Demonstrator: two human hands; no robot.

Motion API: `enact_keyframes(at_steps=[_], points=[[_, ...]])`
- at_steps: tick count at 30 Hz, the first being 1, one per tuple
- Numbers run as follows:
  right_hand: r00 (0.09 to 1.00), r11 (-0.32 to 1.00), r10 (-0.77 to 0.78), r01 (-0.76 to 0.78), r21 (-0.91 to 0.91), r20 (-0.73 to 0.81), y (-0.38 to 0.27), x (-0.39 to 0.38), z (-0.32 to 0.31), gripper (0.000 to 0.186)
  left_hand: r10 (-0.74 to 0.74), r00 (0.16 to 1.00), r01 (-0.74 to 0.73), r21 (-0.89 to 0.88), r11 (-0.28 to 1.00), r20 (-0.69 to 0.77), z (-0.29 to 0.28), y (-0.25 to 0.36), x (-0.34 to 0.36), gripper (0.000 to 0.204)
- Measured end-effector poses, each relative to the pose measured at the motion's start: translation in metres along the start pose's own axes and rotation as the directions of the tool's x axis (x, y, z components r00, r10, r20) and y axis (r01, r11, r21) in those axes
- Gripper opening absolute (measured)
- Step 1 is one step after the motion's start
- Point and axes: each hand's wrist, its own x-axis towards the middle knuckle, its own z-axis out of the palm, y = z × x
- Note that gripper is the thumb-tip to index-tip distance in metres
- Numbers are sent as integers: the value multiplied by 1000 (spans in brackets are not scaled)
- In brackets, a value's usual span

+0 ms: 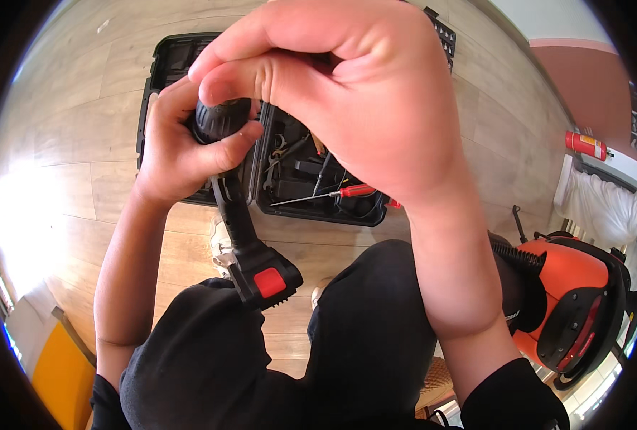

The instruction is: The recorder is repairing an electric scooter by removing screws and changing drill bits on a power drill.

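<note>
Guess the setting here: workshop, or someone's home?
Probably a home room, not a workshop: wood plank floor, an open black tool case lying on it, an orange vacuum cleaner alongside. Both hands work a black cordless drill.

— What carries everything here?
— A light wooden plank floor (82, 143).
— And what lies on it?
— An open black tool case (311, 193) with a red-handled screwdriver (336, 193) inside, and an orange-and-black vacuum cleaner (572, 301) off to the right.
</note>
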Motion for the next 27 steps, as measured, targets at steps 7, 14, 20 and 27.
enact_keyframes(at_steps=[7,14,20,27], points=[[1000,999,-12,12,-44,-5,1,-5,-2,3,15,999,-18,78,997,37,2,-3,-1,29],[996,995,75,-78,54,49,-1,0,1,5,72,997,-76,118,990,38,-3,-9,-1,32],[899,906,418,-424,18,133,-26,23,8,5,98,994,-107,171,980,57,-8,-13,-4,34],[941,953,298,-303,10,161,21,-8,18,7,-21,999,18,78,997,37,-7,-27,-3,34]])
